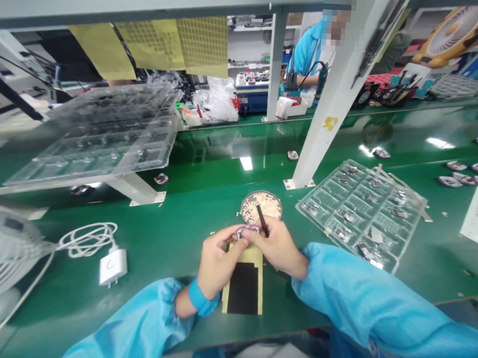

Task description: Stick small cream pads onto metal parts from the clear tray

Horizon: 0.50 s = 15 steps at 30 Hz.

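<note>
My left hand (219,255) grips a small rounded device casing (247,232) with a pale rim and a purplish edge. The thumb and fingers of my right hand (277,248) also press on this casing. A thin black stick-like tool (262,218), tweezers or a pen, I cannot tell which, is tucked in my right hand and points up and away. Just beyond my hands sits a round dish (275,205) of small pale and dark bits. Below them lies a yellow sheet with a black rectangle (243,289) on it.
At right stands a clear compartment tray (357,214) of small parts. Stacked clear trays (105,129) rest on a raised shelf at left, near a fan (6,252) and a white charger (113,267). A white post (326,109) rises ahead. A co-worker (310,49) is beyond.
</note>
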### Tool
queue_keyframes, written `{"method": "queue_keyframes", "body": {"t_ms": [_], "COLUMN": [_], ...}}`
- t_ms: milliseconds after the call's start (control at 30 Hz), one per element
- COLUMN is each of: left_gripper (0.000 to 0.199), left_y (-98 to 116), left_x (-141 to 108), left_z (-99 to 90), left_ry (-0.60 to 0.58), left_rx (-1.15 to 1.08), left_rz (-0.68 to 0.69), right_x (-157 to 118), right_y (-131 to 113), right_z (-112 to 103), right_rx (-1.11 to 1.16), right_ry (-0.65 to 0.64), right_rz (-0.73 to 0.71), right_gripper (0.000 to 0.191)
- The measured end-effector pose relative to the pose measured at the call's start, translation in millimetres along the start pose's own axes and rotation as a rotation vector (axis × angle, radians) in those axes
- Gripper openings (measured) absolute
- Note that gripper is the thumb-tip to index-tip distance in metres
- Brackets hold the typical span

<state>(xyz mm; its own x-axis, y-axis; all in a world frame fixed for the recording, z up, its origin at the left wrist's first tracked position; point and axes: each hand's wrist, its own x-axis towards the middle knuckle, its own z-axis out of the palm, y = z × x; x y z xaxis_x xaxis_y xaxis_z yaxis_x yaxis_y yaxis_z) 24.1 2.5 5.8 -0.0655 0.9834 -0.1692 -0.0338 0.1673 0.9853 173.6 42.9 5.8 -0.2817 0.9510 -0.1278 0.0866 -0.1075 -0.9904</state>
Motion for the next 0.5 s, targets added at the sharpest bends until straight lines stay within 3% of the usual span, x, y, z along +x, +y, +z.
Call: {"method": "queue_keyframes", "body": {"t_ms": [133, 300, 500], "left_gripper": [0.038, 0.018, 0.017], "left_y": [-1, -1, -3], "left_x": [6, 7, 7], "left_z": [-0.5, -6.2, -8.1], "left_ry": [-0.017, -0.059, -0.088], "left_rx": [0.032, 0.406, 0.435], "left_rz": [0.004, 0.184, 0.216], "right_x": [5, 5, 6], "right_y": [0, -9, -4], "right_z": [-16, -36, -42], "right_rx": [-0.213, -0.334, -0.431], "right_ry": [-0.017, 0.011, -0.155], "right_rz": [-0.142, -0.452, -0.630], "right_gripper": [0.041, 0.017, 0.011]}}
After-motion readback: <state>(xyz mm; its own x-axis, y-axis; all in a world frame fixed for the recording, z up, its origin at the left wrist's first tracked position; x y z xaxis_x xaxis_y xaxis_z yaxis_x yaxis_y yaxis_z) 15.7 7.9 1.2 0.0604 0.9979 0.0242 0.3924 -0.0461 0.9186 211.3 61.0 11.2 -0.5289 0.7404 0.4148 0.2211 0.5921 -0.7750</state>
